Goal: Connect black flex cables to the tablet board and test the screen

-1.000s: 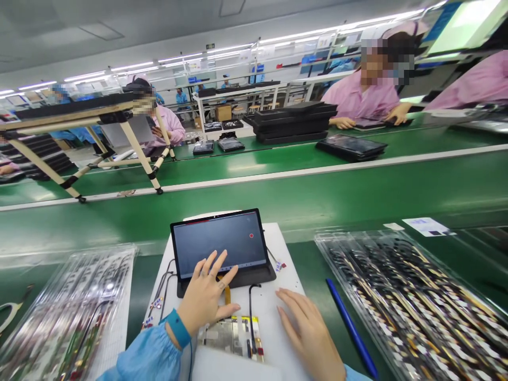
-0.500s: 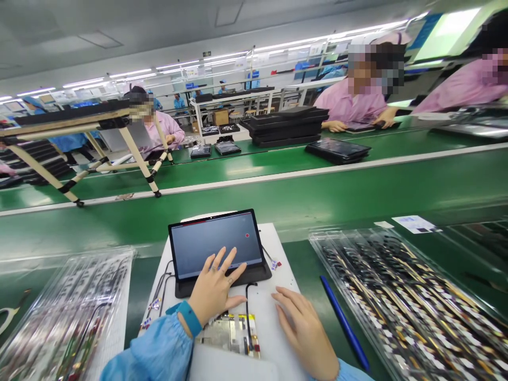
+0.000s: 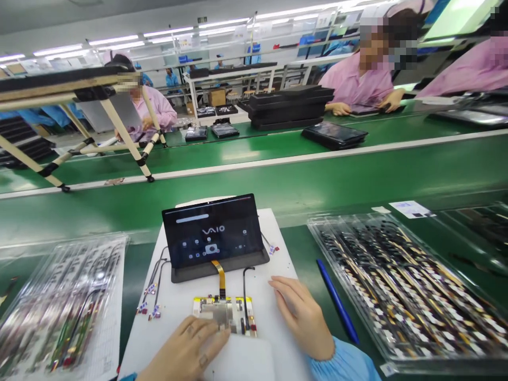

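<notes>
Tablet screen leans on the white pad, seemingly to face the worker while ribbon cable joins it to the circuit board, over whose near edge the left hand lies loosely spread, gripping nothing I can see, the right hand relaxed, empty alongside.

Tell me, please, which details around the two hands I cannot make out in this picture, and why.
All in the head view:
- Near left corner of the circuit board: hidden behind the left hand.
- Near end of the white block: cut off by the bottom edge.
- Meaning of the icons on the tablet screen: too small.
- Marks on the cable labels: too small to read.
</notes>
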### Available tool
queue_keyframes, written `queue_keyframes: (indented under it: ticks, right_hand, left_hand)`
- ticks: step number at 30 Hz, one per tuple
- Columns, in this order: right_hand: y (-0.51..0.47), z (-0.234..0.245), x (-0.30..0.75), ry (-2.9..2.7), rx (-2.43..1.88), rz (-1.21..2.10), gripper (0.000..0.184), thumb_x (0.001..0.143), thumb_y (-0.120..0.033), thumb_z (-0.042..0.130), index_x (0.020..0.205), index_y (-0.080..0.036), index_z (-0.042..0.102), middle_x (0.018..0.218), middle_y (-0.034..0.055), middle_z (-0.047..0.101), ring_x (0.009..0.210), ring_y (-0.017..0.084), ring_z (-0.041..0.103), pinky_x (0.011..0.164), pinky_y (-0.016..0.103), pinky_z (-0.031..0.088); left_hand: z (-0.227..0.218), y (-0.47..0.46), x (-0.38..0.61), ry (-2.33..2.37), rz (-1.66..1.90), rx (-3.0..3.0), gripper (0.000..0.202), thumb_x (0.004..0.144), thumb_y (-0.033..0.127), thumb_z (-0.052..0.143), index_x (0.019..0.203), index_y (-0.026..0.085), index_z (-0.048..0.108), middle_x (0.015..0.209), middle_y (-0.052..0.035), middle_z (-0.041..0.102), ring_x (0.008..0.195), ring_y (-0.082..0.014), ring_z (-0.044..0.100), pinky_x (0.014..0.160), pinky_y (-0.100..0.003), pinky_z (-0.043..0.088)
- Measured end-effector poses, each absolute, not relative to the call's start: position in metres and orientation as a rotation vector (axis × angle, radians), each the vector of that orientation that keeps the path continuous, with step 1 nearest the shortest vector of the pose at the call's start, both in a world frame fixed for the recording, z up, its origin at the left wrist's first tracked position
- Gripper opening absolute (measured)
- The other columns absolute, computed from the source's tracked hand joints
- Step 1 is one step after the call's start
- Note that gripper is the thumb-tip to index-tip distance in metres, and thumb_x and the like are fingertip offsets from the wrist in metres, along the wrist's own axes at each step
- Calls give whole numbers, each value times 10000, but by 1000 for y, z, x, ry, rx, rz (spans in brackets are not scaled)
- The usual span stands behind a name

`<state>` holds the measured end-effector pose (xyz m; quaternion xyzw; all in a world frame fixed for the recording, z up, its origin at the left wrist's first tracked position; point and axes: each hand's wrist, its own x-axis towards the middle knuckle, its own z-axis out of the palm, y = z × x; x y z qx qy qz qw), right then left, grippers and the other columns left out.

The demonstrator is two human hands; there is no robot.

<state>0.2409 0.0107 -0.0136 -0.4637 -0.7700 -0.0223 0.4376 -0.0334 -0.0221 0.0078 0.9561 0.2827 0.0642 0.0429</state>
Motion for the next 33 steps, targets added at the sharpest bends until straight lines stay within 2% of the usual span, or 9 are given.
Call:
queue_keyframes:
  ticks: [4, 8, 12, 15, 18, 20, 25, 29, 33]
  right_hand:
    - [8, -15, 241, -1943, -1158, 38, 185, 932, -139, 394, 1011, -195, 552, 932, 38, 617, 852, 161, 596, 740, 296, 506]
    - [1, -13, 240, -1963, -1191, 131, 184, 932, -145, 405, 1019, -199, 558, 960, 46, 614, 877, 174, 593, 745, 314, 511]
    - [-14, -8, 235, -1980, -1213, 224, 194, 932, -146, 405, 1041, -199, 557, 987, 54, 606, 901, 175, 586, 758, 316, 515]
    - [-26, -6, 227, -1986, -1213, 276, 185, 931, -145, 413, 1042, -194, 552, 954, 53, 603, 871, 166, 581, 732, 300, 515]
    - [-32, -5, 218, -2018, -1190, 368, 165, 930, -151, 425, 1031, -192, 550, 907, 43, 594, 823, 157, 566, 698, 285, 514]
    - [-34, -6, 214, -2044, -1172, 430, 158, 933, -159, 428, 1031, -191, 549, 900, 45, 585, 809, 159, 553, 681, 285, 512]
    - [-34, -12, 210, -2063, -1172, 443, 153, 937, -145, 413, 1014, -175, 542, 893, 54, 564, 794, 164, 522, 667, 292, 501]
    - [-35, -14, 210, -2067, -1190, 413, 162, 938, -141, 394, 981, -177, 546, 873, 51, 558, 770, 165, 514, 638, 291, 496]
    - [-32, -9, 208, -2063, -1195, 374, 180, 955, -163, 370, 944, -184, 549, 841, 42, 563, 738, 157, 522, 609, 276, 497]
  left_hand:
    - [-1, -42, -71, 1089, 191, 2789, 708, 751, 304, 665, 1376, 221, 344, 1187, -93, 612, 1033, -230, 593, 898, -326, 475]
    - [2, -50, -124, 1392, 316, 2773, 624, 823, 377, 571, 1388, 245, 343, 1211, -83, 591, 1053, -225, 588, 892, -304, 490]
    - [13, -56, -140, 1799, 460, 2709, 565, 862, 471, 473, 1383, 289, 355, 1224, -103, 566, 1008, -291, 597, 835, -410, 496]
    - [25, -58, -109, 1713, 620, 2670, 420, 849, 381, 526, 1265, 328, 488, 1073, -54, 626, 889, -242, 629, 772, -345, 515]
    - [30, -54, -47, 1351, 687, 2641, 183, 868, 225, 483, 1004, 270, 597, 781, -16, 625, 674, -161, 622, 625, -240, 510]
    - [25, -49, -2, 1305, 674, 2599, 148, 860, 157, 444, 849, 227, 574, 672, -3, 581, 591, -145, 593, 556, -225, 488]
    - [4, -38, 68, 1886, 482, 2545, 168, 706, 39, 472, 672, 188, 541, 610, -18, 576, 566, -198, 585, 529, -308, 480]
    - [6, -37, 74, 1889, 285, 2570, 134, 721, 64, 518, 682, 173, 585, 634, -32, 604, 610, -205, 600, 569, -316, 483]
    - [14, -34, 71, 1881, 307, 2575, 160, 706, 46, 501, 649, 174, 576, 609, -27, 590, 585, -195, 589, 564, -309, 467]
